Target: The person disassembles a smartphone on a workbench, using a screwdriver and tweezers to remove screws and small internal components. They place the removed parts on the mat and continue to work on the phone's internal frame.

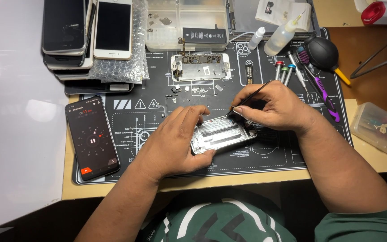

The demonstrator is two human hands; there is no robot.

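The opened phone housing (222,133) lay tilted on the black repair mat (126,116), its bare silver inside facing up, and we take it as our landmark. Our left hand (175,139) curled around its near left end, thumb under the lower edge and fingers over the top, closed on the frame to steady it. Our right hand (272,106) sat just beyond its far right corner, fingers pinched shut on a pair of thin black tweezers (249,99) whose tips touched down at the housing's upper edge. We judged the housing light and stiff but easily scratched or bent, with small parts inside that would be fragile; the safe hold seemed to be the outer rim, not the open interior. Beyond the housing, farther up the mat, lay a second stripped phone frame (200,67) with tiny loose screws near it. To the housing's left rested a dark phone showing a stopwatch screen (92,138). To its upper right stood precision screwdrivers (287,71), a black dust blower (323,53) and small squeeze bottles (279,38). Well off to the upper left a stack of phones (88,36) sat on bubble wrap.
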